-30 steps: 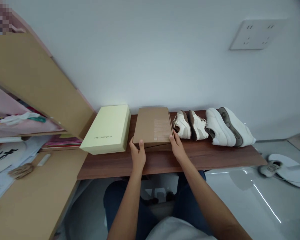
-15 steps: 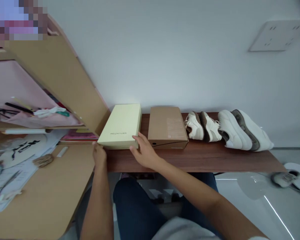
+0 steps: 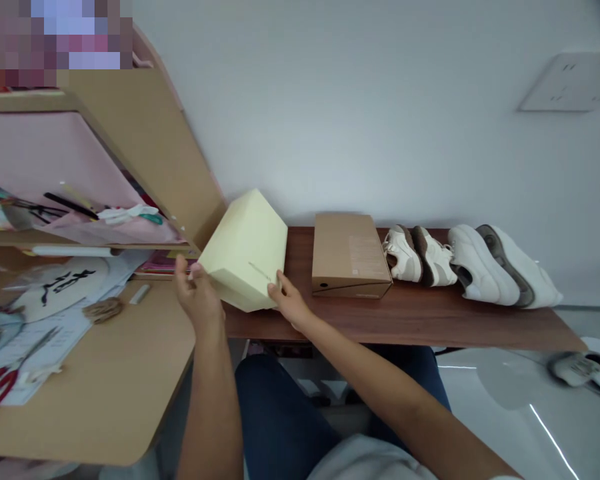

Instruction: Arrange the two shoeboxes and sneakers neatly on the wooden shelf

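A pale yellow shoebox (image 3: 253, 237) is tilted and turned on the dark wooden bench, its lettering slanting on the lid. My left hand (image 3: 200, 293) is at its near left corner, fingers bent and partly apart against the side; some of the grip is hidden. On the near right edge, my right hand (image 3: 290, 300) has hold of the box, with thumb and fingers at the corner. To the right rests a closed brown cardboard shoebox (image 3: 347, 250), apart from both hands.
On the wooden bench (image 3: 405, 327) stand small white-and-brown shoes (image 3: 405, 257) and larger white sneakers (image 3: 485, 267). At left is a desk (image 3: 125, 373) with papers and red-handled scissors (image 3: 10, 380). A shelf panel (image 3: 145, 140) rises behind it. Another shoe (image 3: 577, 368) is at lower right.
The yellow shoebox has gone from lying flat to tilted and twisted, its left side raised. Both hands moved with it. The view has shifted slightly left.
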Demonstrator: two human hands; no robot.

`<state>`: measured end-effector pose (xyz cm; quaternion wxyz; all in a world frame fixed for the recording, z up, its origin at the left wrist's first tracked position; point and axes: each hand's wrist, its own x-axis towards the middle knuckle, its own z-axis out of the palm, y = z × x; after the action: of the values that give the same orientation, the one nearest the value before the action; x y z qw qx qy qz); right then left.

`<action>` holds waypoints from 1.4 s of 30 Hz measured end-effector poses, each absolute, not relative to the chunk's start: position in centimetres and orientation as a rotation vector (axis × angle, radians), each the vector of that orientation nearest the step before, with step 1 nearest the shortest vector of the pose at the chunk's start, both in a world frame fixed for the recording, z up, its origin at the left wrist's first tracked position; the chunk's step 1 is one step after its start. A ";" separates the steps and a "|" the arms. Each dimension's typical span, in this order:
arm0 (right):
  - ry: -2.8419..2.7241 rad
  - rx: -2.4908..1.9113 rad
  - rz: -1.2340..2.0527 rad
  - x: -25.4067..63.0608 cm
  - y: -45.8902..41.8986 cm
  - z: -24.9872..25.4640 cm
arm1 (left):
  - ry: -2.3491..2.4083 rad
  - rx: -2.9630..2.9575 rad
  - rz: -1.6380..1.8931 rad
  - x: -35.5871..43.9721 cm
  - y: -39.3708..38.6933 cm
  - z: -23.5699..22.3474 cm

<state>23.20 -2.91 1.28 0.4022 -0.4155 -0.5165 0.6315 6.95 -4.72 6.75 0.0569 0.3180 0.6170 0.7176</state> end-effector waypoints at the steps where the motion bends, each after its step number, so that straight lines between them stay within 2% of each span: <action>1: -1.266 -1.025 1.684 23.0 -3.3 1.5 | 1.918 1.044 2.189 7.6 -5.1 7.7; 6: -1.009 -0.820 2.019 23.7 -3.8 4.9 | 1.957 1.425 1.970 11.7 -6.6 9.2; 12: -0.959 -0.817 1.985 25.7 -2.6 5.9 | 1.944 1.769 1.839 13.1 -7.7 6.0; 15: -0.919 -0.836 1.934 26.3 -2.1 5.0 | 1.999 1.526 1.847 10.6 -7.5 3.5; 18: -0.860 -0.889 1.833 26.1 -2.0 4.0 | 2.130 1.013 1.882 7.2 -6.6 1.4; 23: -0.865 -1.010 1.759 24.6 -2.2 1.5 | 1.676 0.380 1.793 5.1 -4.6 0.4; 27: -0.993 -1.099 1.693 24.4 -2.1 0.1 | 1.646 0.524 1.856 6.5 -3.8 0.5; 33: -1.407 -1.187 1.376 25.3 -1.6 0.6 | 1.810 0.647 1.839 8.7 -4.4 0.7; 42: -1.478 -1.221 1.502 26.5 0.6 1.7 | 1.824 0.639 1.841 9.5 -4.3 0.8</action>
<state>26.46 0.60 1.74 0.3456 -0.4705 -0.5694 0.5788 9.48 -4.31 0.76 0.2340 0.2329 0.6645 0.6704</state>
